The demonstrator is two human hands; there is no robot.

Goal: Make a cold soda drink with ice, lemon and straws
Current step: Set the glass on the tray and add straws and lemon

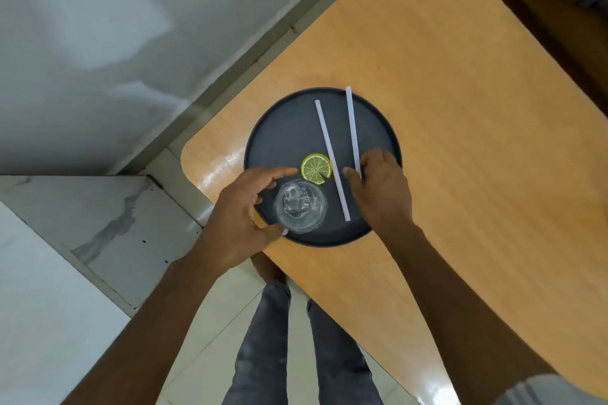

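Note:
A clear glass (301,206) with ice cubes in it stands on the near left part of a round dark tray (283,135). My left hand (243,214) curls around the glass from the left, thumb and fingers on its sides. A green lemon slice (316,168) lies flat just beyond the glass. Two white straws lie on the tray: the left straw (330,154) is free, and the right straw (352,128) has its near end under the fingers of my right hand (381,187), which pinches it.
The tray sits near the corner of an orange wooden table (460,108). A grey wall and a marble ledge (108,227) lie to the left. My legs and the tiled floor show below the table edge.

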